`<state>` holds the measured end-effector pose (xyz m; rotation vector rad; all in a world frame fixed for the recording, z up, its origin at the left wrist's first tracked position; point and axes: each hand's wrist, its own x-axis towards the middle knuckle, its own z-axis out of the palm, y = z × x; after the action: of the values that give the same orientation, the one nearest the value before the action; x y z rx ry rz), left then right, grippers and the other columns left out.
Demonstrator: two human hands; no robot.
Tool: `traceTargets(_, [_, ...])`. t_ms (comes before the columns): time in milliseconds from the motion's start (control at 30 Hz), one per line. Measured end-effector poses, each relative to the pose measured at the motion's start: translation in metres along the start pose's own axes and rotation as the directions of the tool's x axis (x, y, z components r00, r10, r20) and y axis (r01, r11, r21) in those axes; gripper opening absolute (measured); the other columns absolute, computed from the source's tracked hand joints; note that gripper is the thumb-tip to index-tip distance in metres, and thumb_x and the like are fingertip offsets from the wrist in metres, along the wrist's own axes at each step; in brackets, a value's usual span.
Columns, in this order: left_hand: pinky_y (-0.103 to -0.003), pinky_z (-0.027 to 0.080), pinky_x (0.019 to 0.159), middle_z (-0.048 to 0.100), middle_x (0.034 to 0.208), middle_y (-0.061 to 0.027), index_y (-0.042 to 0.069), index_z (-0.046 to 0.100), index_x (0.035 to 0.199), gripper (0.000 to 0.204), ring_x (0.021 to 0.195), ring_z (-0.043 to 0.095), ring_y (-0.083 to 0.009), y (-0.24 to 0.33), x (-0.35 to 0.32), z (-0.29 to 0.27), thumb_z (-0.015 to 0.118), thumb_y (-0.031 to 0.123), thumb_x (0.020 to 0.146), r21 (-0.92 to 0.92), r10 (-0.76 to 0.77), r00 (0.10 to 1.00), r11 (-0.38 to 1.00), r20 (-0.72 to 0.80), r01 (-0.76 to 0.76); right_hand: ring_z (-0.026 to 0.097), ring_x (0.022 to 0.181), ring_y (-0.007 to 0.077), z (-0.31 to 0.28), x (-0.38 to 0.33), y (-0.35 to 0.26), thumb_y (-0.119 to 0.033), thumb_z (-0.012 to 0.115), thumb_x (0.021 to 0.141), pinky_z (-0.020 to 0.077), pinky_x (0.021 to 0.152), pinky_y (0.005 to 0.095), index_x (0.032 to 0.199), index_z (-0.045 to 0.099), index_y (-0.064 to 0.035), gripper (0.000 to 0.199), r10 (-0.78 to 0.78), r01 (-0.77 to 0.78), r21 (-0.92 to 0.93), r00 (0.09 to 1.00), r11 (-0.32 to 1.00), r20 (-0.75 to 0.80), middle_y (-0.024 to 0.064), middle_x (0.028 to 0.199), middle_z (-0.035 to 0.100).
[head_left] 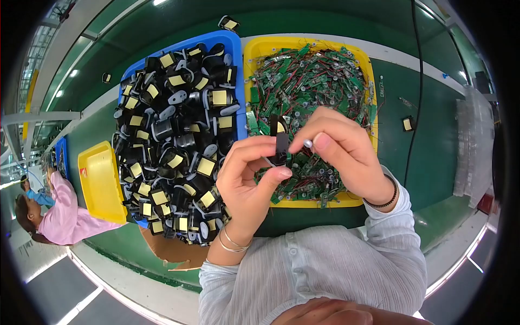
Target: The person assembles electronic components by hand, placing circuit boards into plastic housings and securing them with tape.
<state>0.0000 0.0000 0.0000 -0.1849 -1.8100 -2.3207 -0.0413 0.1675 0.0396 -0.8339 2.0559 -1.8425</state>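
My left hand (246,181) holds a small black plastic housing (281,146) upright between thumb and fingers; a bit of pale yellow pad shows near its top. Close beside it on the right, my right hand (346,149) pinches a small silvery round part (307,143) between thumb and forefinger. Whether that part is joined to the housing or to a wire is too small to tell. Below both hands lies a yellow tray (292,42) heaped with green circuit boards (330,70) on red and black wires. A blue tray (236,46) to the left is piled with black housings (165,129) bearing yellow pads and grey pieces.
A second yellow tray (97,181) stands at the left. Single black housings lie at the far edge (229,23) and on the right (408,124) of the green table (439,141). A black cable (420,70) crosses the right side. A person in pink (67,211) sits farther left.
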Motion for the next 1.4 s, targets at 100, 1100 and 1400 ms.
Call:
traceTargets(100, [-0.024,0.051,0.067,0.053,0.097,-0.0133,-0.004,0.056,0.090,0.029,0.084,0.056,-0.0159,0.000,0.000,-0.001,0.070,-0.001,0.065,0.038,0.031,0.999,0.999,-0.020,-0.031,0.049,0.075,0.0148,0.006,0.000,0.001,-0.009,0.052,0.082,0.0376,0.068,0.0250,0.089,0.061,-0.0008,0.013,0.026,-0.024,0.014,0.983,1.000,-0.184,0.0072,0.081,0.055])
traceTargets(1100, [-0.033,0.049,0.072,0.061,0.088,-0.0056,0.004,0.064,0.082,0.027,0.084,0.058,-0.0261,0.010,0.007,-0.002,0.074,0.006,0.057,0.560,0.417,0.888,0.697,0.193,-0.448,0.055,0.071,0.0073,0.010,-0.001,0.002,-0.002,0.065,0.073,0.0477,0.054,0.0179,0.080,0.055,0.0013,0.012,0.268,-0.221,0.372,0.960,0.901,-0.080,0.0040,0.078,0.056])
traceTargets(1400, [-0.031,0.050,0.071,0.060,0.091,-0.0051,0.004,0.063,0.085,0.027,0.088,0.058,-0.0270,0.015,0.000,0.001,0.073,0.005,0.059,0.624,0.462,0.852,0.597,0.246,-0.504,0.058,0.074,0.0118,0.018,0.000,0.004,0.001,0.062,0.072,0.0493,0.064,0.0222,0.102,0.054,0.0024,0.031,0.115,-0.068,0.240,0.975,0.968,-0.188,0.0069,0.082,0.058])
